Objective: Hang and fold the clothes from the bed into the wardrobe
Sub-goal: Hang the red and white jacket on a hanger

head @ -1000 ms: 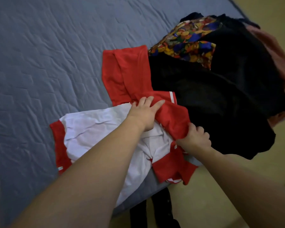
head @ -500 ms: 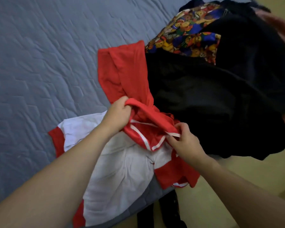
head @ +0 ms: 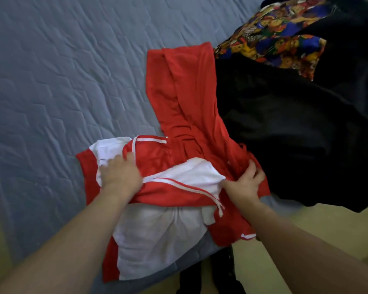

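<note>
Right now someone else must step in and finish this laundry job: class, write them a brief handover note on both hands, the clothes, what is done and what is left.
Left hand: lies flat, pressing the red and white garment onto the bed.
Right hand: grips the garment's red fabric at its right side.
Clothes: the garment lies partly folded at the bed's near edge, its lower part hanging over. A black garment and a colourful patterned one lie piled to its right.
Done: folding has started on the red and white piece.
Left: finish that fold, deal with the pile, and move everything to the wardrobe, which is out of view.
</note>
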The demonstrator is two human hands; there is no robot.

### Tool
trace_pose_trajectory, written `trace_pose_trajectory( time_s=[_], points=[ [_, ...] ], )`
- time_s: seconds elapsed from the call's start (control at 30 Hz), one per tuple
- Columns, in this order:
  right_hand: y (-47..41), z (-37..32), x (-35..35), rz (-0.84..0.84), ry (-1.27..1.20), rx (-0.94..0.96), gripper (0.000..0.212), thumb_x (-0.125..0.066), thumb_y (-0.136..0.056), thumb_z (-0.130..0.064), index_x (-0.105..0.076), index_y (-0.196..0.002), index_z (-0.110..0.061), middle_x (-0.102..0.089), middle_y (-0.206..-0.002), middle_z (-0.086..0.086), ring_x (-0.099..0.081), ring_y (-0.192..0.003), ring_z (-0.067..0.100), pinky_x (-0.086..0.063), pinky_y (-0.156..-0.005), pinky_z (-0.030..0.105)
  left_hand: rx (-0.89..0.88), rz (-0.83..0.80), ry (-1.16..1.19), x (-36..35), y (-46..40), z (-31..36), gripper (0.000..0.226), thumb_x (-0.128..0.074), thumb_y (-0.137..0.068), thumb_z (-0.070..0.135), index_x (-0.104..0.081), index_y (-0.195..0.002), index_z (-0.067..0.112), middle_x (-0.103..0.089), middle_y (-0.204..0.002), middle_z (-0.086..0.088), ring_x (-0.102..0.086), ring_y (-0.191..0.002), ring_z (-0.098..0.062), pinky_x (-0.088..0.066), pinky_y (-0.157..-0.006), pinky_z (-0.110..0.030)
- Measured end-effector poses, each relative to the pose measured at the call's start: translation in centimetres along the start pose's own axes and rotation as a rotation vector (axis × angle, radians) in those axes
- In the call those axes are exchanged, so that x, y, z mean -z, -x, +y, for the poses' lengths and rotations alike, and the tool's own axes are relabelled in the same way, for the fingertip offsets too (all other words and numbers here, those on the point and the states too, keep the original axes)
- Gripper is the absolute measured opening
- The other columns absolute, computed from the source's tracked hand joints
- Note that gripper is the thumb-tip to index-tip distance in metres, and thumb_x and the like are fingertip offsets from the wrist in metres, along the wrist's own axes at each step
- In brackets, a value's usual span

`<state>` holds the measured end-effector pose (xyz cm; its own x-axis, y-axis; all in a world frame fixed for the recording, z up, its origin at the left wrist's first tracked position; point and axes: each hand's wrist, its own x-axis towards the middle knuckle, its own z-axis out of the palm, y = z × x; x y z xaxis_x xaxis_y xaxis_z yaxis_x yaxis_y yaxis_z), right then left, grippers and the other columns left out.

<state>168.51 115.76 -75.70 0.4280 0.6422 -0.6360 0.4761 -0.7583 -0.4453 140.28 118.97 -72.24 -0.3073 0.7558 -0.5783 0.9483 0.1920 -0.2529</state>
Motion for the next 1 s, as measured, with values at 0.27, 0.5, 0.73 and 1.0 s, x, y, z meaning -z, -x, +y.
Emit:
trace_pose_trajectory(
  time_s=[0.27, 0.5, 0.73, 1.0],
  points=[
    [0.2, 1.5, 0.7, 0.056, 0.113, 0.054, 0.080, -0.074, -0.073, -0.027, -0.029, -0.138, -0.013, -0.029, -0.133, 0.019, -0.041, -0.116, 0.047, -0.037, -0.100, 0.049, -0.570, -0.251, -0.213, -3.3, 1.5, 10.3, 0.097, -0.070, -0.069, 0.044, -0.016, -0.148, 0.033, -0.023, -0.151, -0.008, -0.020, -0.141, -0.028, 0.010, -0.109, -0.066],
    [2.5, 1.3, 0.9, -0.395, 0.429, 0.074, 0.030, -0.056, -0.088, -0.023, -0.062, -0.110, -0.003, -0.067, -0.107, 0.017, -0.062, -0.100, 0.032, -0.047, -0.078, 0.031, -0.357, -0.155, 0.282, -5.8, 1.0, 3.8, 0.018, -0.043, -0.094, 0.024, -0.050, -0.108, 0.015, -0.063, -0.112, -0.013, -0.060, -0.106, -0.034, -0.048, -0.087, -0.041],
    [5.6, -4.5, -0.3, -0.606, 0.341, 0.184, 0.028, -0.049, -0.095, -0.031, -0.062, -0.080, -0.011, -0.061, -0.074, 0.002, -0.057, -0.072, 0.018, -0.043, -0.070, 0.026, -0.372, -0.371, 0.669, -5.5, 6.1, 1.2, 0.051, -0.058, -0.067, 0.043, -0.051, -0.115, 0.027, -0.054, -0.115, 0.000, -0.050, -0.113, -0.021, -0.042, -0.097, -0.034],
    [10.0, -14.2, -1.1, -0.711, 0.009, 0.071, 0.026, -0.060, -0.090, -0.018, -0.064, -0.102, 0.005, -0.068, -0.091, 0.016, -0.062, -0.075, 0.023, -0.051, -0.064, 0.023, -0.098, -0.420, 1.597, -3.3, 14.5, -1.6, 0.097, -0.076, -0.060, 0.036, -0.027, -0.142, 0.026, -0.057, -0.127, -0.002, -0.057, -0.118, -0.012, -0.050, -0.093, -0.027]
  ],
)
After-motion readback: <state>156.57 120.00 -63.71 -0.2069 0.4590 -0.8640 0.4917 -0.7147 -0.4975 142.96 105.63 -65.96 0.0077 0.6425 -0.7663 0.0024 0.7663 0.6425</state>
